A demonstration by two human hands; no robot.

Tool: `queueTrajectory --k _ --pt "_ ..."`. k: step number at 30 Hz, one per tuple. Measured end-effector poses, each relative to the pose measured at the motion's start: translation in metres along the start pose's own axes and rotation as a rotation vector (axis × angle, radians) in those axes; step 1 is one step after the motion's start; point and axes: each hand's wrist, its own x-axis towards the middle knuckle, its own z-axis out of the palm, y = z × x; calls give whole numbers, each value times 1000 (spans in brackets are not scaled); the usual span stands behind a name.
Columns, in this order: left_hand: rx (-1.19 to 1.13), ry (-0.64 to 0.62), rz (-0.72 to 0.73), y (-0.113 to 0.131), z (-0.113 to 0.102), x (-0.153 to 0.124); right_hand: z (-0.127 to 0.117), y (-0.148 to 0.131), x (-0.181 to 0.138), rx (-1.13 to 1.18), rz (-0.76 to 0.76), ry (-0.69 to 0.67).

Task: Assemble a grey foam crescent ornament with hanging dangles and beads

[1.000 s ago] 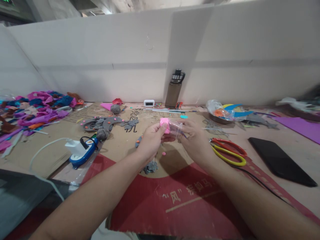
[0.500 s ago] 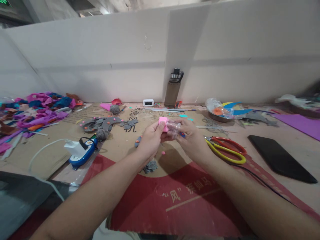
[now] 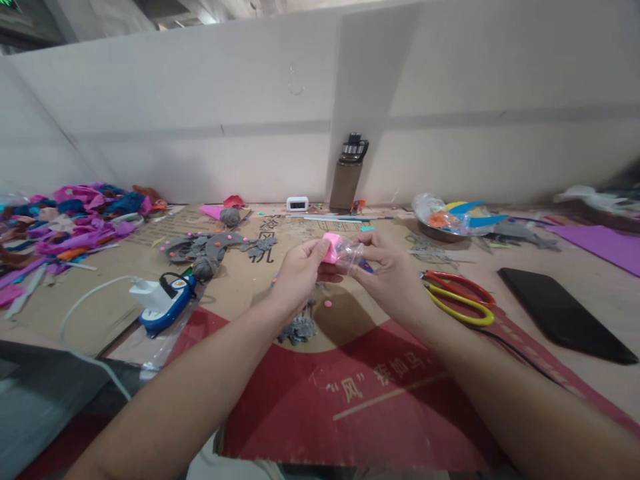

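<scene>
Above the cardboard sheet (image 3: 380,413), my left hand (image 3: 303,270) pinches a bright pink block of modelling clay (image 3: 331,247) between thumb and fingers. A clear plastic wrapper (image 3: 350,253) extends from the block's right side. My right hand (image 3: 385,267) has its fingers closed on that wrapper. Something small and blue shows beneath the right fingers, too hidden to name. Below the hands, a grey ruffled piece (image 3: 299,329) lies on the cardboard, partly covered by my left forearm. A small pink dot (image 3: 328,303) sits near it.
Scissors (image 3: 463,303) with red and yellow handles and a black phone (image 3: 565,317) lie right. A blue power strip (image 3: 167,313) with a white charger is left. Grey decorated pieces (image 3: 220,247), a small clock (image 3: 297,204), a bottle (image 3: 346,177) and a bowl (image 3: 440,231) stand farther back.
The right hand has shifted slightly right, and more of the clear wrapper shows between the hands. The pink block has tilted a little in the left hand.
</scene>
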Motion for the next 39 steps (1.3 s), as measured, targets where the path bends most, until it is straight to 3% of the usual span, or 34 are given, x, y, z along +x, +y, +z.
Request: queueTrajectory --k 9,16,28,39 --pt "119 -9 19 3 -5 2 0 3 0 11 33 5" --pt "157 4 52 1 -4 3 -1 4 1 14 -4 -74" --pt "97 -14 -2 7 -4 5 -6 -1 3 -74 12 -19" --pt "98 19 8 11 -9 10 -20 -2 13 227 272 -114"
